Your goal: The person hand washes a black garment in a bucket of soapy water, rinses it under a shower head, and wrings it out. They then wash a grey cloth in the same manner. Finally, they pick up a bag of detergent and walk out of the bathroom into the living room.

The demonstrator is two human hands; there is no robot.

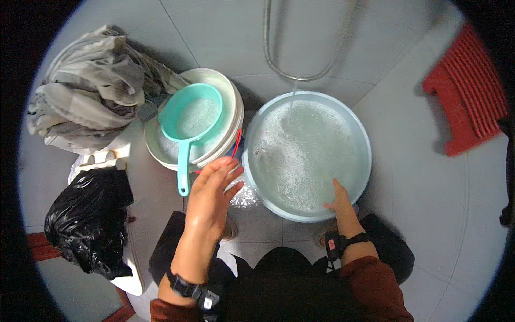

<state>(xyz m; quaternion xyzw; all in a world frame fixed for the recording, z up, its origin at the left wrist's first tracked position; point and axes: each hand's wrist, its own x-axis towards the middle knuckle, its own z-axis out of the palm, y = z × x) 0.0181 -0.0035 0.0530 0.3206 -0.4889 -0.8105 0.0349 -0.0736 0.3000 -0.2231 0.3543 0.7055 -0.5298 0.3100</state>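
Note:
A large pale blue plastic basin (307,94) holds soapy water, and a thin stream of water falls into it at the back. My right hand (338,199) reaches over the basin's near right rim with its fingers spread; some fingers may be under the water. My left hand (213,189) is raised, empty, between the basin and a white bucket (237,96) at its left. On the bucket rests a turquoise plastic dipper (184,161) with suds in it, its handle pointing towards me.
Crumpled grey cloth (96,88) is heaped at the upper left. Below lies a black plastic bag (90,221) on a white surface. A red ribbed plastic stool (468,92) stands at the right. A metal shower hose (277,68) hangs by the tiled wall.

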